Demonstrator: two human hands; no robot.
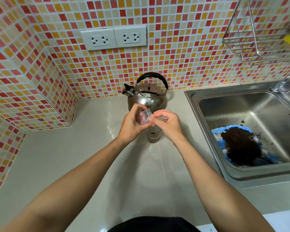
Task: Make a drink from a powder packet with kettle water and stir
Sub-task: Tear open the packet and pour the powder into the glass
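From the head view, we hold the small clear powder packet (pixel 143 117) in both hands above the glass (pixel 153 134), which stands on the tabletop (pixel 84 148) just in front of the kettle (pixel 146 96). Our left hand (pixel 132 124) has its grip closed around the packet's body; our right hand (pixel 168 123) pinches its right edge. The glass mouth lies directly below our grip, so we judge the coming tip goes straight down. The sink (pixel 208 139) rim sits to the right, well apart; open tabletop lies left and toward us.
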